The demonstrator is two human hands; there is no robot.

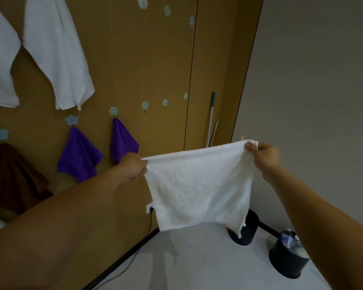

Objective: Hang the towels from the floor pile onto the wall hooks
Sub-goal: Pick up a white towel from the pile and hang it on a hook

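Observation:
A small white towel [199,189] hangs spread out in the air in front of the brown wall. My left hand [134,166] pinches its upper left corner and my right hand [262,155] pinches its upper right corner. On the wall behind, flower-shaped hooks carry two large white towels [57,55], two purple cloths [78,155] and a brown cloth [17,181]. Three bare hooks [145,105] sit in a row just above my left hand, and more bare hooks [167,11] are higher up.
A mop handle [211,118] leans in the wall corner. Two black bins stand on the pale floor at lower right: one [245,233] partly behind the towel, the other [287,260] holding a plastic bottle. A cable [149,222] runs down from a wall socket.

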